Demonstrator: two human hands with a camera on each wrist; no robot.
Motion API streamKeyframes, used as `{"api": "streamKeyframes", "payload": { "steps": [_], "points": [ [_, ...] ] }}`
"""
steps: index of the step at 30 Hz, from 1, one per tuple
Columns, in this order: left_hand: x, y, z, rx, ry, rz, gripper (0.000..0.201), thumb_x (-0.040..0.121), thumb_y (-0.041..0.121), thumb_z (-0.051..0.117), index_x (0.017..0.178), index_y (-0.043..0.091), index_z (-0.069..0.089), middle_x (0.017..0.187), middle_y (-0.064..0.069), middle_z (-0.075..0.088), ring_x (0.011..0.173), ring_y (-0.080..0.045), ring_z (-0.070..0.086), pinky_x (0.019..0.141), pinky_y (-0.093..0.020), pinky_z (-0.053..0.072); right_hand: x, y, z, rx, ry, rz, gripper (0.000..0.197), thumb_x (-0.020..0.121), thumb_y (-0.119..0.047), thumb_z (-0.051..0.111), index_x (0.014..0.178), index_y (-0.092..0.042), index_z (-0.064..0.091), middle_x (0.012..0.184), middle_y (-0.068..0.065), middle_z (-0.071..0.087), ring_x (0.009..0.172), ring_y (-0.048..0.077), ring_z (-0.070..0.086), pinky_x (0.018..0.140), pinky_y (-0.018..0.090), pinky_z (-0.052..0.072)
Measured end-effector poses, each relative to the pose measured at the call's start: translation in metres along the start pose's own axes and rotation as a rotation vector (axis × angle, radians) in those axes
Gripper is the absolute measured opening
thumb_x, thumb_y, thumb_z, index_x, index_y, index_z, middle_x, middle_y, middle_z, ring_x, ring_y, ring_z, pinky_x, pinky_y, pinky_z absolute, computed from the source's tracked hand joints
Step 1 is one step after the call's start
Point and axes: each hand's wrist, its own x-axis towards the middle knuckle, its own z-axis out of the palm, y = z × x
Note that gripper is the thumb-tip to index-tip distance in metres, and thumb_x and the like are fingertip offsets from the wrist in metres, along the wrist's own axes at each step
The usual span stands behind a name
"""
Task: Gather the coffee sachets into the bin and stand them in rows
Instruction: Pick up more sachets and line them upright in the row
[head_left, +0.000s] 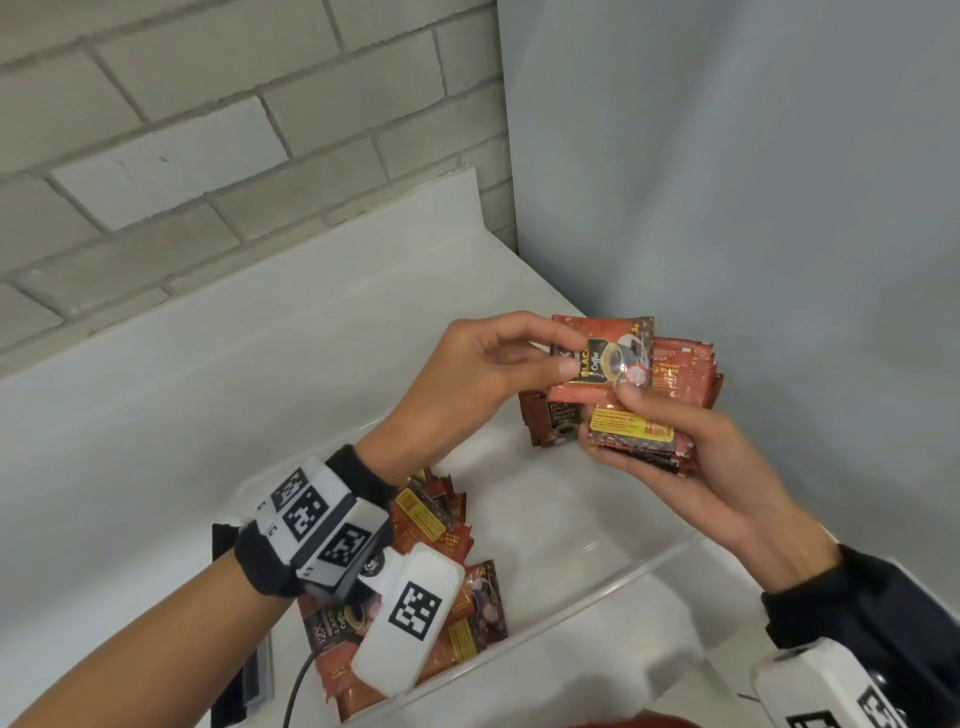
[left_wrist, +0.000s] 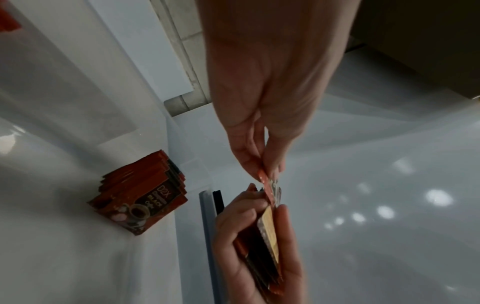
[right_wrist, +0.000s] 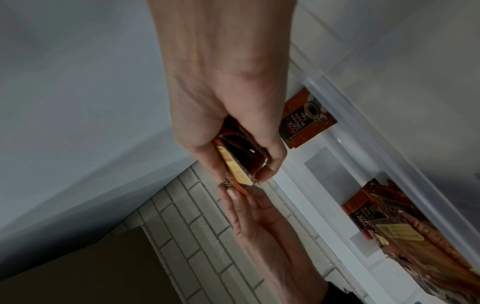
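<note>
Bin: clear plastic, on a white counter in the corner; holds a loose heap of sachets at its near-left end, partly hidden under the left wrist camera, and a row standing on edge at the far corner, seen as a tidy block from the left wrist view. Stack: a small bundle of sachets, yellow label uppermost, lying across the palm of the right hand, whose fingers curl under it and whose thumb comes over the top. Sachet: single, red and black, held above the stack and over the bin; the left hand pinches its left edge between thumb and forefinger, other fingers loosely curled, while the right thumb tip touches its lower edge. Handling, as judged: foil packets look very light, thin, limp and glossy, so likely to slide off one another; best taken by the sealed edges, and a bundle squeezed across its faces to keep it square. Nothing fragile here.
</note>
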Motion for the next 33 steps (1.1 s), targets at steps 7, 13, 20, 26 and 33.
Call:
{"api": "streamKeyframes", "payload": {
  "steps": [7,13,20,26,33],
  "points": [
    [0.011,0.010,-0.028,0.174,-0.020,0.027,0.022,0.093,-0.002,0.054,0.105,0.006,0.071,0.110,-0.006,0.069,0.092,-0.013,0.069,0.086,-0.022,0.052,0.000,0.002,-0.004,0.304,0.222,-0.255,0.015,0.073,-0.009,0.064,0.072,-0.018,0.075,0.082,0.000,0.071,0.088,0.016,0.070,0.086,0.035,0.057],
    [0.027,-0.012,-0.029,0.808,-0.386,0.141,0.024,0.088,0.003,0.063,0.107,0.014,0.074,0.107,-0.002,0.063,0.083,-0.003,0.055,0.077,-0.005,0.035,0.000,0.003,-0.004,0.324,0.236,-0.280,0.019,0.075,-0.009,0.064,0.093,-0.015,0.063,0.082,-0.001,0.070,0.088,0.015,0.071,0.090,0.038,0.055],
    [0.038,-0.040,-0.002,1.103,-0.606,0.196,0.034,0.092,0.002,0.057,0.123,0.013,0.065,0.098,0.000,0.038,0.088,-0.011,0.035,0.067,-0.013,0.025,-0.001,0.003,-0.004,0.327,0.226,-0.273,0.016,0.075,-0.009,0.063,0.090,-0.014,0.065,0.081,0.000,0.069,0.089,0.016,0.069,0.089,0.037,0.056],
    [0.042,-0.047,0.005,1.215,-0.597,0.271,0.039,0.091,0.000,0.057,0.127,0.014,0.063,0.093,-0.003,0.034,0.092,-0.021,0.037,0.071,-0.032,0.036,0.000,0.003,-0.004,0.314,0.212,-0.265,0.015,0.076,-0.009,0.063,0.090,-0.014,0.065,0.084,0.001,0.069,0.091,0.018,0.068,0.083,0.035,0.057],
    [0.041,-0.053,0.006,1.233,-0.527,0.382,0.034,0.089,0.003,0.063,0.122,0.013,0.067,0.092,-0.005,0.037,0.097,-0.026,0.037,0.068,-0.042,0.044,0.001,0.004,-0.005,0.315,0.185,-0.262,0.010,0.074,-0.008,0.064,0.079,-0.015,0.070,0.084,0.003,0.067,0.088,0.018,0.067,0.078,0.034,0.058]
  ]
}}
